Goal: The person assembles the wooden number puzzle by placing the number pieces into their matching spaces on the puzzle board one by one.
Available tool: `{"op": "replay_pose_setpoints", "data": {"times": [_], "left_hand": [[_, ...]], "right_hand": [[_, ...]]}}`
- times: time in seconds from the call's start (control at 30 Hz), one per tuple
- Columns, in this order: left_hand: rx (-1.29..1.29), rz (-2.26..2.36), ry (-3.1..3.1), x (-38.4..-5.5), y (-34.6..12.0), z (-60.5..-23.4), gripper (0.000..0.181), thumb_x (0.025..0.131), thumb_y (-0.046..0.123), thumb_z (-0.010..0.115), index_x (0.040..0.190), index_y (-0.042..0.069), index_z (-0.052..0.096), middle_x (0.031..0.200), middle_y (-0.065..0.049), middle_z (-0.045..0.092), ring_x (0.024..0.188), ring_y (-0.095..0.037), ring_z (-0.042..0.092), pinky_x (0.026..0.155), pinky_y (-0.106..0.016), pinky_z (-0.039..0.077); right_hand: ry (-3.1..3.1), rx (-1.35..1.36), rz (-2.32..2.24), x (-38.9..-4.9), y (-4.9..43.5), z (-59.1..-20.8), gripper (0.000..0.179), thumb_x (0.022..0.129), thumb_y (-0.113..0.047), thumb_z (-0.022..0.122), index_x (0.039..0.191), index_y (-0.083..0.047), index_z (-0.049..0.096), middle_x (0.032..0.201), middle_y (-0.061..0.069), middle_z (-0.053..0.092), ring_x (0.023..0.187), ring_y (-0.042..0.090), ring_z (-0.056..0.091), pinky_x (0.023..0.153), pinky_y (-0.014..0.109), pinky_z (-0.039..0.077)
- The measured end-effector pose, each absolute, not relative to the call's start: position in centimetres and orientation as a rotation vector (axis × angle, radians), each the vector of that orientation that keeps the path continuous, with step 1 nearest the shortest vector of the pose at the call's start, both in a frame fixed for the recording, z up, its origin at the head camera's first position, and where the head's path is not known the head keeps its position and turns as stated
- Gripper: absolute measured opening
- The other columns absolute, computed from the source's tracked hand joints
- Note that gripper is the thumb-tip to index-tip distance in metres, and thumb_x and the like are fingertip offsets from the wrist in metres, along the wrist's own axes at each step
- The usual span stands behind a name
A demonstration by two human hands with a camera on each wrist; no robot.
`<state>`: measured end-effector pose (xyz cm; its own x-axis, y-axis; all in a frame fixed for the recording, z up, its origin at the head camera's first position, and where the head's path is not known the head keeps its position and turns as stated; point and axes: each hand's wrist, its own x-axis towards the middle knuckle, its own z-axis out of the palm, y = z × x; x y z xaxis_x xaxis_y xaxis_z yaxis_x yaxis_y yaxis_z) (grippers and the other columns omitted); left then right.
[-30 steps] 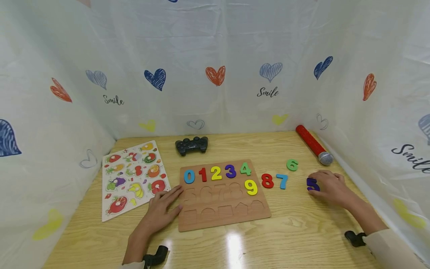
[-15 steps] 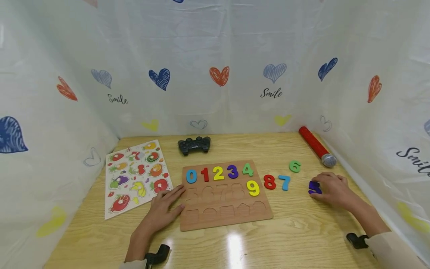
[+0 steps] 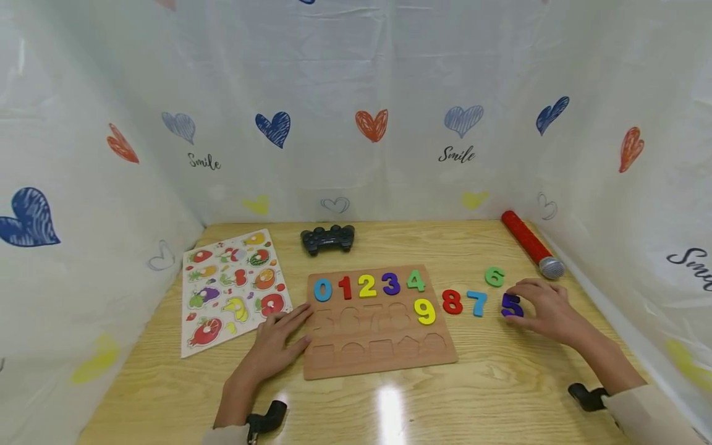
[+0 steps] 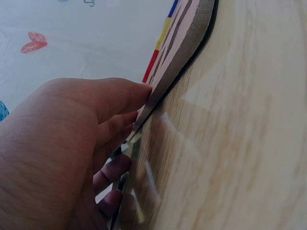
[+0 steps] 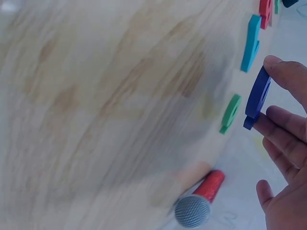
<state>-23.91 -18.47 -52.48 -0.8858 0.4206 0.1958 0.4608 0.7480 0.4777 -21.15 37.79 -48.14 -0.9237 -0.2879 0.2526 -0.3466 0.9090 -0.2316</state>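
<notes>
My right hand [image 3: 547, 314] pinches a purple number 5 [image 3: 512, 305] between thumb and fingertips, to the right of the blue number 7 [image 3: 476, 303]. In the right wrist view the purple 5 [image 5: 258, 93] is held up on edge, apart from the table. My left hand [image 3: 275, 345] rests at the left edge of a wooden number board [image 3: 361, 366], thumb and fingers extended against it. Numbers 0 to 4 sit along the board's top row, and a yellow 9 [image 3: 424, 311] lies at the right of the second row. Other recesses stand vacant.
A red 8 [image 3: 452, 302] and a green 6 [image 3: 494, 277] lie right of the board. A red microphone [image 3: 528, 240] is at the back right, a black game controller [image 3: 328, 240] at the back. The white fruit puzzle [image 3: 191, 337] lies to the left.
My right hand has brought the purple 5 slightly left, nearer to the blue 7, and more of the 5 shows. My left hand stays at the board's edge. The head view has shifted a little.
</notes>
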Motion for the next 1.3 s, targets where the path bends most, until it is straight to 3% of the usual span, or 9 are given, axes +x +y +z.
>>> {"op": "replay_pose_setpoints", "data": {"times": [0.5,1.3], "left_hand": [[-0.745,-0.793,-2.865,-24.1,-18.5,-52.6,0.058,0.095,0.038,0.065,0.148,0.018,0.052,0.155,0.0,0.045,0.12,-0.027,0.043,0.089,-0.051,0.03],[-0.726,-0.804,-2.911,-24.0,-18.5,-52.3,0.057,0.096,0.037,0.064,0.149,0.018,0.052,0.156,0.002,0.042,0.123,-0.028,0.042,0.092,-0.052,0.03]], "right_hand": [[-2.87,0.581,0.434,-21.9,34.4,-46.6,0.052,0.073,-0.022,0.09,0.116,-0.002,0.07,0.116,0.019,0.067,0.119,0.043,0.044,0.091,0.069,0.02],[-2.829,0.731,0.428,-22.9,29.3,-45.4,0.047,0.073,-0.023,0.091,0.112,-0.007,0.071,0.116,0.011,0.066,0.118,0.036,0.049,0.094,0.063,0.023]]}}
